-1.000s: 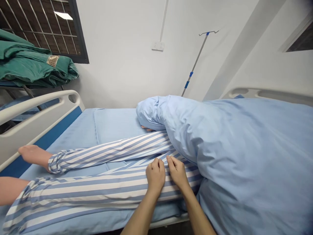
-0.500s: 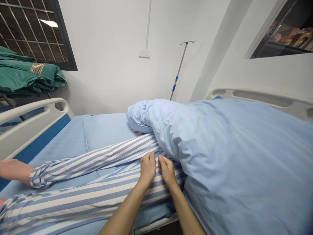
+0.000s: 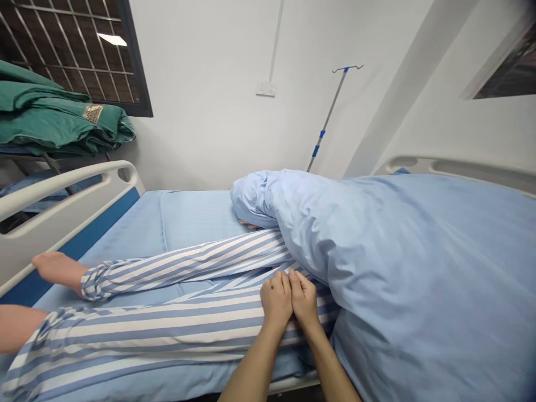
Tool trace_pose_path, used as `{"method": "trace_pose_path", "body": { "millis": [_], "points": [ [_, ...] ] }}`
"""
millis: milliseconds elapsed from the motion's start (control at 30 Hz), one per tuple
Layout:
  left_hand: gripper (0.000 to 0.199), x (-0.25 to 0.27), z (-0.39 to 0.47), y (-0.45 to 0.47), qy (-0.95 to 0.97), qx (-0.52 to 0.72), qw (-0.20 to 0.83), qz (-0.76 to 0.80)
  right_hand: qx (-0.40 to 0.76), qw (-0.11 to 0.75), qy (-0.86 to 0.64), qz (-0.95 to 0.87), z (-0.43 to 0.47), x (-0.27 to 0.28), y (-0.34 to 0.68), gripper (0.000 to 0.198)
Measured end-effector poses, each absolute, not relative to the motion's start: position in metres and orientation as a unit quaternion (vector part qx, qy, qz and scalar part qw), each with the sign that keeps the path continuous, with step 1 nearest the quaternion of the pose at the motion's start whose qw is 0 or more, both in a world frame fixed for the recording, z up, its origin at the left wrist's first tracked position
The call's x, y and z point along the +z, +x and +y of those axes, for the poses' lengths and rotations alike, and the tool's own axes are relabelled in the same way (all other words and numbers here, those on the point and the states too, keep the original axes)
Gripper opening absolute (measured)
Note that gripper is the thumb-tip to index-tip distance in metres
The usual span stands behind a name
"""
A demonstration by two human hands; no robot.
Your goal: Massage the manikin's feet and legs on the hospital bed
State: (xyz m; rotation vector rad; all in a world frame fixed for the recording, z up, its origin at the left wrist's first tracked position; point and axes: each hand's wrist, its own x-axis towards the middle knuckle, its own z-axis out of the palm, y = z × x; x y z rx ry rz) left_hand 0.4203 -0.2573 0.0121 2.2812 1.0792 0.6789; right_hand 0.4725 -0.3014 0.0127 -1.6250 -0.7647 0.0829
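My left hand (image 3: 277, 297) and my right hand (image 3: 303, 297) are both closed into loose fists, side by side and touching at the thumb side. They are over the nearer thigh of blue-and-white striped trousers (image 3: 180, 329), worn by a figure lying on its back; I cannot tell if it is a person or a manikin. Nothing shows in either fist, and the undersides of my fingers are hidden. A light blue quilt (image 3: 377, 240), folded back off the legs, lies just right of my right hand. Bare feet (image 3: 58, 268) stick out at the left, with fingertips (image 3: 250, 224) under the quilt's edge.
The bed's blue sheet (image 3: 201, 209) runs to a pale footboard (image 3: 71, 218) at left and a headboard (image 3: 460, 167) at right. An IV pole (image 3: 330, 114) stands by the wall. Green folded cloth (image 3: 62, 120) lies beyond the footboard, below a barred window (image 3: 79, 50).
My fists have come together from slightly apart. The whole view has shifted, so the bed and wall sit further right, and more of the feet shows.
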Motion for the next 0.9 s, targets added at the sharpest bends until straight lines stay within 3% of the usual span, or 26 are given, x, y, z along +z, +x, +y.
{"method": "trace_pose_path", "body": {
  "millis": [233,467,900],
  "points": [
    [0.034,0.015,-0.26,0.416,0.835,0.241,0.29,0.402,0.079,0.599,-0.728,-0.322,-0.304,0.024,0.473,0.041],
    [0.038,0.016,-0.261,0.414,0.8,0.251,0.34,0.426,-0.053,0.499,-0.809,-0.307,-0.324,0.045,0.488,0.036],
    [0.04,0.007,-0.246,0.375,0.803,0.25,0.401,0.364,-0.05,0.379,-0.877,-0.293,-0.32,0.038,0.485,0.035]
  ]
}}
